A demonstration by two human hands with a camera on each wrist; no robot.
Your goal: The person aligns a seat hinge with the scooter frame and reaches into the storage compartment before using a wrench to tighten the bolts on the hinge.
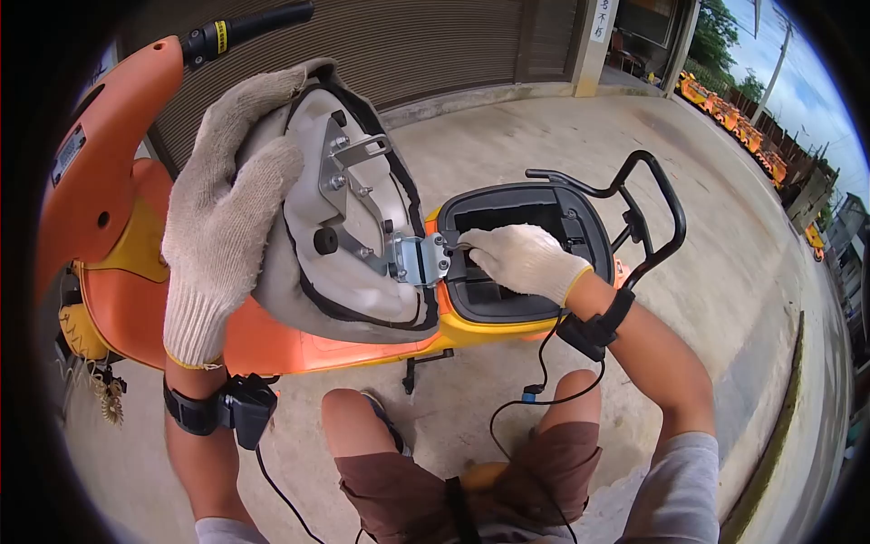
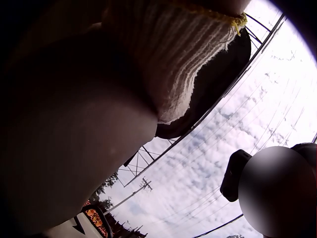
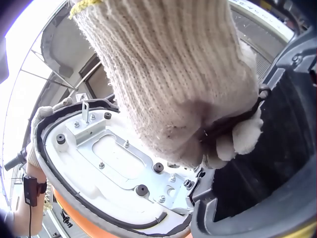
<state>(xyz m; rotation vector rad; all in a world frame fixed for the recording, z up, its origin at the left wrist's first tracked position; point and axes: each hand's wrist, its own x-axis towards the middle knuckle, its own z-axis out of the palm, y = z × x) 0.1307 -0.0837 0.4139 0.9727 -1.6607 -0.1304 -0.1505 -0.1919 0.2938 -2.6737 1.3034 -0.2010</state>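
Note:
A grey scooter seat (image 1: 272, 290) stands tipped up, its white underside (image 1: 317, 281) with metal bracket and bolts facing right. My gloved left hand (image 1: 217, 199) grips the seat, fingers over its upper edge and thumb near the underside. A metal hinge (image 1: 421, 260) joins the seat to the body beside the black storage compartment (image 1: 480, 306). My gloved right hand (image 1: 526, 260) is right at the hinge, over the compartment. In the right wrist view its fingers (image 3: 246, 136) curl round a slim dark tool (image 3: 233, 123); I cannot tell its kind.
The orange scooter body (image 1: 263, 340) lies under the seat, with the handlebar (image 1: 245, 34) at upper left. A black rear rack (image 1: 666, 199) rises behind the compartment. Cables (image 1: 494, 426) hang from both wrist cameras. A shutter wall (image 1: 444, 54) stands behind.

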